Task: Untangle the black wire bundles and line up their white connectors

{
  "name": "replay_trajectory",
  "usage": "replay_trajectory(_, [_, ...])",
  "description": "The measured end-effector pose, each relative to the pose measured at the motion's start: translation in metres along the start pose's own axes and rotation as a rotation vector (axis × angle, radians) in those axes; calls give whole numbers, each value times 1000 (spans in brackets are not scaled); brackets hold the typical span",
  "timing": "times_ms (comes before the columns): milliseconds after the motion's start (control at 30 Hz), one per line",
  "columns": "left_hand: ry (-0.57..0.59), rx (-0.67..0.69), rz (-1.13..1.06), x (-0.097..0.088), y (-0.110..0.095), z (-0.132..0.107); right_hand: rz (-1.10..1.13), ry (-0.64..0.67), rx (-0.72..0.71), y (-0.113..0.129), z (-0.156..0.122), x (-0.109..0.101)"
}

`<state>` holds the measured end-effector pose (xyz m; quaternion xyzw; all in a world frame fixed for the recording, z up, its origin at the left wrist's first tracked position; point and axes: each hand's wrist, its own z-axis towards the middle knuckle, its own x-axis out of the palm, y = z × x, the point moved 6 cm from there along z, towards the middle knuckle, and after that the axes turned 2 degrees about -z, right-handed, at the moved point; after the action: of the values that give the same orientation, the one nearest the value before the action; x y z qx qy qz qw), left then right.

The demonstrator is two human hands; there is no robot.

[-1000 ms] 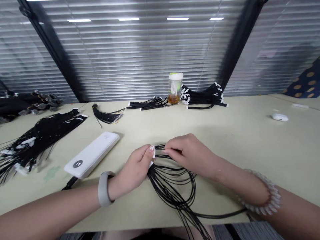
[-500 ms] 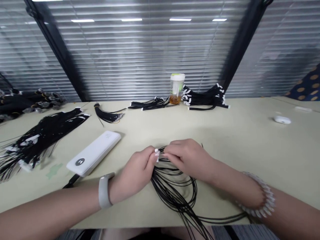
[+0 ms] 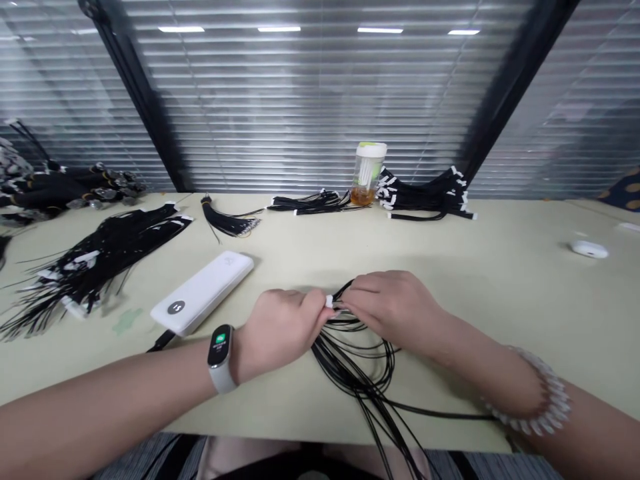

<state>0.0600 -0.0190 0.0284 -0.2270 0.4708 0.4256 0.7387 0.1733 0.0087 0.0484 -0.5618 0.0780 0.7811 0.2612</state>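
My left hand (image 3: 285,328) is closed, pinching a small white connector (image 3: 329,302) between thumb and fingers. Right beside it, my right hand (image 3: 393,308) is closed too, its fingertips pinching a thin black wire close to the connector. The exact spot where the wire meets the connector is too small to make out. Below both hands a loose bundle of black wires (image 3: 345,373) loops over the table and hangs down past its front edge.
A white power bank (image 3: 203,293) with a cable lies left. Black wire bundles (image 3: 115,247) sit at far left; more bundles (image 3: 425,192) lie along the back, near a clear cup (image 3: 369,175) with amber contents. A white earbud case (image 3: 590,249) rests at right.
My left wrist has rolled, so the band's lit screen now shows. The hands stay together at the connector. The whole view has shifted slightly.
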Motion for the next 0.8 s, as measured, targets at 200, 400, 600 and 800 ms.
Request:
replay_trajectory(200, [-15,34,27,1,-2,0,-17,45,5,0,0,4])
replay_trajectory(400, [-77,80,46,0,-4,-1,-48,56,-16,1,-1,5])
replay_trajectory(600, [-102,101,53,0,-4,-1,-45,34,-24,2,-2,6])
replay_trajectory(800, [-104,114,60,-1,-6,-1,-48,35,-23,1,-2,6])
